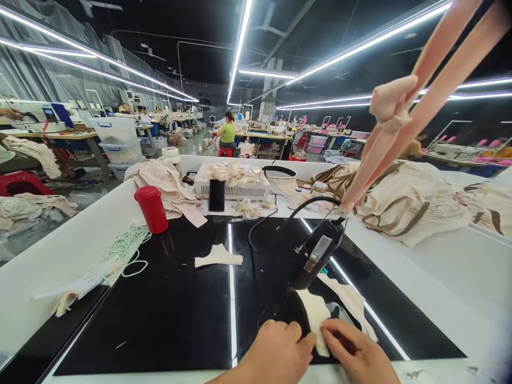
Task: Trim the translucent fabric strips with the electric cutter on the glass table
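Observation:
A curved cream fabric piece (pixel 314 310) lies on the glossy black board (pixel 168 320) near the front edge, below a black hanging tool (pixel 320 253). My left hand (pixel 278 349) is closed at the piece's left edge, fingers curled, with its thumb on the fabric. On the other side, my right hand (pixel 358 349) pinches the piece's right edge between thumb and index finger. Another pale strip (pixel 352 298) lies just beyond my right hand. A separate cream piece (pixel 218 256) rests farther back, left of the tool.
A red cup (pixel 152 209) and pale green cord (pixel 126 245) stand at the left. Behind are a black phone (pixel 216 195) and a white box (pixel 236 186). Beige garments (pixel 420 197) pile at the right, beside a hanging pink strap (pixel 390 122). A person (pixel 228 132) sits far off.

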Tool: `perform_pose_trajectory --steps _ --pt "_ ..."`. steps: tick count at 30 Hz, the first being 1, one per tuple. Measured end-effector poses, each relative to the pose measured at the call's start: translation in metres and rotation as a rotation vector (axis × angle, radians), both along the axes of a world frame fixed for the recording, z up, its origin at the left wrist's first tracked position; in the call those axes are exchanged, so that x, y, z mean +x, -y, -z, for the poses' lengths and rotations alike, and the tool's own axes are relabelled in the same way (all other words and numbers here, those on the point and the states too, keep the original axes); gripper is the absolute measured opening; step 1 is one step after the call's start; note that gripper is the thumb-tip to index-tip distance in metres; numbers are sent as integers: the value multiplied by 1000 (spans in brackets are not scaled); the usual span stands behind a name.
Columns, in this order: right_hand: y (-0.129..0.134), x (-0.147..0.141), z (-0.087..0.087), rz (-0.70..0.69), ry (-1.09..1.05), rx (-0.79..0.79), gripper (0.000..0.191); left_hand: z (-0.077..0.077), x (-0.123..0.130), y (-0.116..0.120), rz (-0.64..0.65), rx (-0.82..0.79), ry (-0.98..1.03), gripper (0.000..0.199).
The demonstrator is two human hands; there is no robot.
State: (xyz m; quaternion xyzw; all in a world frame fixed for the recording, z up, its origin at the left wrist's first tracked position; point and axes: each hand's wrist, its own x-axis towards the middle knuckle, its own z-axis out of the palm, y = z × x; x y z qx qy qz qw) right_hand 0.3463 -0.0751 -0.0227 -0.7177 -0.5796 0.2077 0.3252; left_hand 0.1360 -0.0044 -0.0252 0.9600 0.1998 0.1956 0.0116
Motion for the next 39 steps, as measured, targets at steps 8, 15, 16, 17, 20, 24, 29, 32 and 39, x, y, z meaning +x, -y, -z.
perform_pose_trajectory --steps 8,15,16,17,20,24,29,32,39 --pt "-3 -19 -25 57 -125 -26 20 -17 -3 3 -19 -64 -101 25" --pt "-4 -27 -43 120 -259 -71 23 -17 -6 1 1 -100 -104 27" --pt "-3 -27 -44 131 -268 -66 24 -17 -6 1 4 -99 -105 27" --pt "-3 -26 -47 143 -276 -58 25 -18 -6 1 6 -97 -106 26" --pt "-4 -24 -54 191 -300 -22 24 -19 -6 0 11 -86 -111 26" --pt "-11 -20 -61 241 -386 13 27 -17 -5 1 18 -74 -116 25" --pt "-37 -16 -69 221 -557 119 32 -15 -5 2 -11 -64 -125 29" --pt "-57 -14 -78 210 -634 224 29 -17 -5 1 -17 -71 -129 30" --pt "-75 -15 -109 239 -754 582 20 -19 -4 0 -4 -134 -145 27"
